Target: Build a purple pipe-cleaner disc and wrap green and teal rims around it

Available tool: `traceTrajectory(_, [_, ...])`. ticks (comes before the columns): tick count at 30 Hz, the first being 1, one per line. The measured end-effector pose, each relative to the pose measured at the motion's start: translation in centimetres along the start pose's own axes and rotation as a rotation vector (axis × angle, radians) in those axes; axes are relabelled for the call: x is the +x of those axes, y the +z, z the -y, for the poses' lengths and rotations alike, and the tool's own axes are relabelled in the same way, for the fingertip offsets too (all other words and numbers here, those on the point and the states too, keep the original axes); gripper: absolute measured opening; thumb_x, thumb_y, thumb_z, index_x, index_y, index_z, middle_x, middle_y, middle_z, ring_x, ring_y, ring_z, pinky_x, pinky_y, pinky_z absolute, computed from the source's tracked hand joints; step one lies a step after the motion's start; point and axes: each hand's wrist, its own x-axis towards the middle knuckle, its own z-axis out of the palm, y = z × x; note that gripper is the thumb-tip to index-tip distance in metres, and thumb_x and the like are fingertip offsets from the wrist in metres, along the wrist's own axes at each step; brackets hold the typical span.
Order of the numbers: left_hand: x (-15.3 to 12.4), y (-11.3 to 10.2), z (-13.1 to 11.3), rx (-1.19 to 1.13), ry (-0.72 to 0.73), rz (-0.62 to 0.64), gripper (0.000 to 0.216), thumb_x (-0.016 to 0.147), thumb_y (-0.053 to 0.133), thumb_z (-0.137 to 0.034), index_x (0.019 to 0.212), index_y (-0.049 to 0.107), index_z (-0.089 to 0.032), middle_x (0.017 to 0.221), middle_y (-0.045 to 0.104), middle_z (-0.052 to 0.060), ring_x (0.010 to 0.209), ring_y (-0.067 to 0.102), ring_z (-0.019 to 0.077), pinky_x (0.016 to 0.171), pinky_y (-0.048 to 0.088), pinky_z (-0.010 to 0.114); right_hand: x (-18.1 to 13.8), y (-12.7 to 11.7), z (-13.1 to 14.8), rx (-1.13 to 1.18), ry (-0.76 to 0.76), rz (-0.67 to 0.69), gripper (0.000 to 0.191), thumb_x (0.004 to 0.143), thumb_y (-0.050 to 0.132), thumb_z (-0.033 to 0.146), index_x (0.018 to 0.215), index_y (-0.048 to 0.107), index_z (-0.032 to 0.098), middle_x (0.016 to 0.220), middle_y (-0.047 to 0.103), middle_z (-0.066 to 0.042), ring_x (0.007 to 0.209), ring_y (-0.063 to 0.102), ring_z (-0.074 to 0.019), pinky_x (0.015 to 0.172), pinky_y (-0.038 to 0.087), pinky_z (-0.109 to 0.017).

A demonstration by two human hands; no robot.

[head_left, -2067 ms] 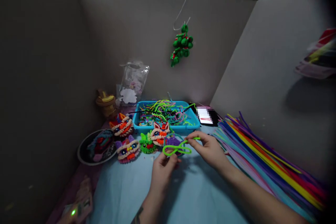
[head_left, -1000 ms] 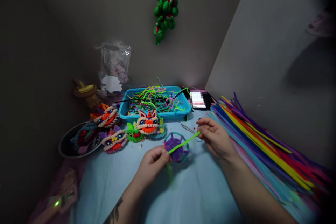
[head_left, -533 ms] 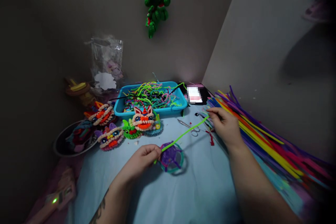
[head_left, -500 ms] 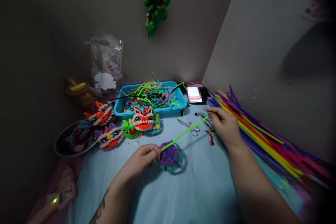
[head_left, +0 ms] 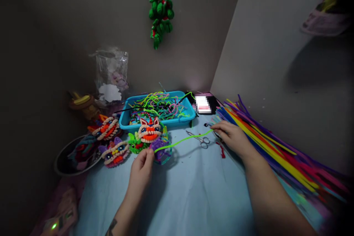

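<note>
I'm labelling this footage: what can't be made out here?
Head view:
Green pipe cleaner: left end hidden by the left hand.
Purple-and-teal pipe-cleaner frame: partly covered by that hand.
Lit screen: contents pixelated.
Pink wall holder: partly lost in the dark right edge.
Pink device: blurred, cut off by the bottom edge.

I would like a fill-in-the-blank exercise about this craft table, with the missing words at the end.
The thin strip between the left hand and the right hand is bright ____.
On the cloth, near the right hand, lies a pair of metal ____.
The tray of loose pieces is coloured ____.
The bundle of long strips lies on the person's ____ side.

Missing words: green; scissors; blue; right.
</note>
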Motion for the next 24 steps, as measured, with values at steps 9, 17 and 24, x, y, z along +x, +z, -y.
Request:
traceTrajectory(9, [0.4,0.7,1.4,-0.006,-0.109,0.224,0.042,0.069,0.064,-0.054,0.056,0.050,-0.017,0.052,0.038,-0.005,0.050,0.030,0.0100,0.050,0.023,0.023,-0.2,-0.9,-1.2,-0.178,0.014,-0.050,0.019,0.083,0.049,0.022,0.075,0.067,0.022,0.078,0.068,-0.006,0.077,0.063,-0.0217,0.071,0.049,-0.034])
traceTrajectory(17, [0.0,1.2,1.4,-0.089,-0.239,0.279,0.044,0.067,0.064,-0.058,0.059,0.048,-0.018,0.048,0.031,-0.009,0.044,0.019,0.0071,0.045,0.014,0.023,-0.2,-1.7,-2.1,-0.283,-0.023,0.055,0.019,0.080,0.051,0.019,0.077,0.069,0.021,0.078,0.070,-0.006,0.077,0.066,-0.0229,0.071,0.049,-0.036])
traceTrajectory(24, [-0.5,2.2,1.5,-0.022,-0.112,0.202,0.042,0.070,0.062,-0.055,0.055,0.053,-0.017,0.048,0.036,-0.006,0.048,0.027,0.0096,0.048,0.022,0.023,-1.3,5.1,6.8,-0.130,-0.331,0.107,0.051,0.081,0.047,0.006,0.129,0.049,0.021,0.128,0.060,-0.010,0.122,0.053,-0.0230,0.103,0.036,-0.052])
